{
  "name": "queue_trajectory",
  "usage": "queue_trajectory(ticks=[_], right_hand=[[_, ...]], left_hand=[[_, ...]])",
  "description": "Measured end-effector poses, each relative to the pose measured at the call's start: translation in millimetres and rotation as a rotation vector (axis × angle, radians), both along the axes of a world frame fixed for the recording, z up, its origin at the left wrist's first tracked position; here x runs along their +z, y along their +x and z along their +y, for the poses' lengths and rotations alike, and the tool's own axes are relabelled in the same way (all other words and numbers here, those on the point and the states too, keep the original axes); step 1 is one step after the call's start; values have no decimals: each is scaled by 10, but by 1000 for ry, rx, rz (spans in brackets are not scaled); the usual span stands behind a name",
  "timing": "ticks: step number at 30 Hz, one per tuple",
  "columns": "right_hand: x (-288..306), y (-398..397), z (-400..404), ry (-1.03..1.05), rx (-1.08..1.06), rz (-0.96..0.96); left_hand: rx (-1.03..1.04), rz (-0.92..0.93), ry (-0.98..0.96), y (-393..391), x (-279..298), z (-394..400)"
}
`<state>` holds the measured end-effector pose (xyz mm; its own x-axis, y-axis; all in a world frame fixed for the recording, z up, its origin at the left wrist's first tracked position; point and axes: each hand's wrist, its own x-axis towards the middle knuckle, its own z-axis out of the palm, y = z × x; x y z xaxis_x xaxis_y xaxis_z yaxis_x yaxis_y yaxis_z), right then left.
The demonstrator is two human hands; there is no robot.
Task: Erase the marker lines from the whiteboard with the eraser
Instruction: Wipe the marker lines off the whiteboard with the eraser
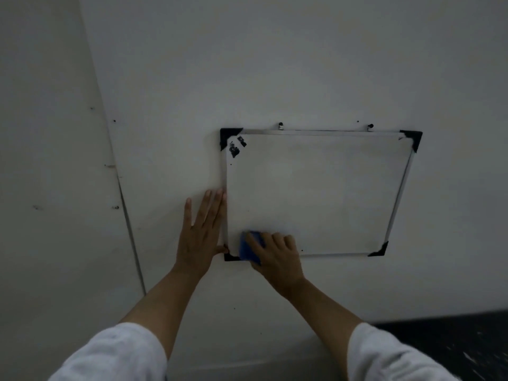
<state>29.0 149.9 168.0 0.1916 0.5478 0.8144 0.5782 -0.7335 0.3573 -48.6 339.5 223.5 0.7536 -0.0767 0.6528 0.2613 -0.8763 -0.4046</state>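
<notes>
A small whiteboard [316, 188] with a metal frame and black plastic corners hangs on a pale wall. Black marker smudges [237, 146] remain near its top left corner; the rest of the surface looks blank. My right hand [277, 254] grips a blue eraser [247, 248] and presses it against the board's bottom left corner. My left hand [202, 229] lies flat on the wall with fingers spread, its fingertips and thumb touching the board's left frame edge.
Two small hooks [280, 125] hold the board's top edge. A vertical wall seam [129, 221] runs to the left of my left arm. Dark speckled floor [461, 345] shows at the bottom right.
</notes>
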Motion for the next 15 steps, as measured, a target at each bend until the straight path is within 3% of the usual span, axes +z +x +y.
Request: queue_trajectory(ticks=[2,4,9,11,13,15], right_hand=[[35,58,-69,-252,76,-86],[228,121,-73,-277,98,-137],[967,101,49,243,1,-13],[977,60,108,319,-34,25],[767,50,135,221,-27,-3],[448,60,92,-49,23,-88]], left_hand=[[-14,-5,-16,1,5,-3],[-6,7,-15,-2,6,-1],[30,46,-15,-26,7,4],[33,43,-21,-26,5,1],[21,29,-21,-25,5,3],[8,27,-29,-27,8,4]])
